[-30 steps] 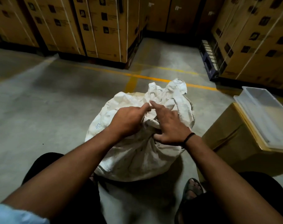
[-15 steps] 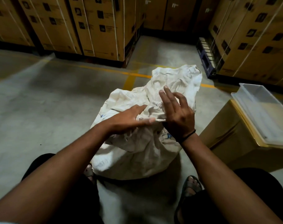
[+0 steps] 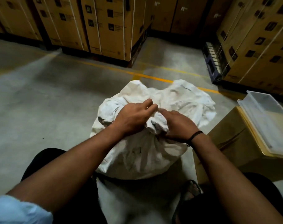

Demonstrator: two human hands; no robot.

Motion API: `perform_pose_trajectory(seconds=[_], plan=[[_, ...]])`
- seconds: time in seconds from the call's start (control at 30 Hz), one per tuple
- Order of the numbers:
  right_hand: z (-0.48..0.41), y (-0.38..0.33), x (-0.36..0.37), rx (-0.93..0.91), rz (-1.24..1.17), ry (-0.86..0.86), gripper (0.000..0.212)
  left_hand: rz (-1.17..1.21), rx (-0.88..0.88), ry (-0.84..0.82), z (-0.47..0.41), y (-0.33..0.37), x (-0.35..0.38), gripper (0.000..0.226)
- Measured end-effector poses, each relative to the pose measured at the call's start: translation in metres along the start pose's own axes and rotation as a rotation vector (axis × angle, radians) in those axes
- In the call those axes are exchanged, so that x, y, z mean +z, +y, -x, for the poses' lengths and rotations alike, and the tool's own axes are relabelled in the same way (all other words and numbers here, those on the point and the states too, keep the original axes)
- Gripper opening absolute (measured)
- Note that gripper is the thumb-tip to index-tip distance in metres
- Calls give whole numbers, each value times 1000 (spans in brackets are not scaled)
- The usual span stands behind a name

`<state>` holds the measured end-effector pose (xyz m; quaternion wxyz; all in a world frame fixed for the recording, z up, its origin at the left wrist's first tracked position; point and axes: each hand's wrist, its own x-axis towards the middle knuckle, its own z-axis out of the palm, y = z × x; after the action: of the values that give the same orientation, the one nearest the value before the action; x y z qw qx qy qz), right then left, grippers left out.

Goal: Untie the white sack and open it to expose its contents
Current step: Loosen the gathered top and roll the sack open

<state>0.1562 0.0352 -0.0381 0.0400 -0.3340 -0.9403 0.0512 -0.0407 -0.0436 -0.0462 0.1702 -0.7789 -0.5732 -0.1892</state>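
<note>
A crumpled white sack (image 3: 137,156) stands on the concrete floor between my knees. Its gathered neck (image 3: 157,125) is bunched at the top, and the loose mouth fabric (image 3: 186,97) flops away from me behind it. My left hand (image 3: 132,117) grips the neck from the left, fingers curled into the cloth. My right hand (image 3: 178,123), with a dark band on the wrist, presses on the neck from the right, fingertips meeting the left hand's. The tie and the contents are hidden.
A brown carton (image 3: 237,146) stands right beside the sack with a clear plastic tray (image 3: 266,120) on top. Strapped cardboard boxes (image 3: 105,26) on pallets line the back and right. A yellow floor line (image 3: 115,68) runs behind the sack.
My right hand came down from the raised mouth fabric onto the neck. The mouth fabric dropped back and spread out. My left hand closed tighter on the neck.
</note>
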Motion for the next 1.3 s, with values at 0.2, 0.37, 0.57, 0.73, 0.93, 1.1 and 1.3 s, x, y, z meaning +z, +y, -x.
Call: perform_pose_trajectory(seconds=[0.2,0.37,0.57,0.73,0.93,1.1,1.3], plan=[[8,-5,28,-111,336,687,10,529,-166,-432,5,-12,-11,89],[6,-28,26,-277,224,854,12,998,-338,-639,7,-15,-28,58],[-5,-18,19,-169,-51,127,98,314,-328,-444,-1,-11,-13,59],[0,17,28,-3,114,-218,105,-48,186,-172,11,-15,6,57],[4,8,44,-60,294,454,40,10,-76,-434,13,-18,-4,70],[-2,-10,29,-94,226,713,33,128,-202,-452,-2,9,-7,112],[11,0,20,-190,95,478,74,171,-90,-441,-18,-1,-11,78]])
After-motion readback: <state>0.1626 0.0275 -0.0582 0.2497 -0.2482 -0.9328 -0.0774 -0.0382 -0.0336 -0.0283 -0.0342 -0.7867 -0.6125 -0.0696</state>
